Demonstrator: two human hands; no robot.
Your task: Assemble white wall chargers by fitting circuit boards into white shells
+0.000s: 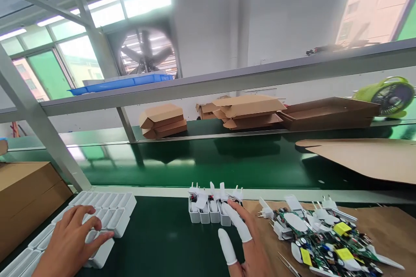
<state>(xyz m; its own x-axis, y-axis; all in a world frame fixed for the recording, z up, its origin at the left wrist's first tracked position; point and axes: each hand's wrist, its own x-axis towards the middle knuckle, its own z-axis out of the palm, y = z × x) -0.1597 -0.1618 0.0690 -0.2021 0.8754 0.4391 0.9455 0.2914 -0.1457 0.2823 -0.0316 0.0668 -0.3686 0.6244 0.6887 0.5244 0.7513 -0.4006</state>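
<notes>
My left hand (pixel 71 242) rests at the bottom left with its fingers spread over a stack of white plastic charger shells (pixel 107 214); it holds nothing. At the bottom centre, my right hand (pixel 242 242) wears white finger cots on two fingers, which stretch out toward a short row of white shells with plug parts (pixel 211 205) standing upright on the green mat. The fingertips almost touch the right end of that row. A pile of green circuit boards and white plug pieces (pixel 321 236) lies on brown cardboard to the right of this hand.
A green conveyor belt (pixel 201 160) runs across behind the mat. Flat cardboard boxes (pixel 250 112) and a green fan (pixel 388 95) sit on the shelf beyond. A brown carton (pixel 22 194) stands at the left, tweezers (pixel 287 264) near the bottom edge, and a cardboard sheet (pixel 367 158) at the right.
</notes>
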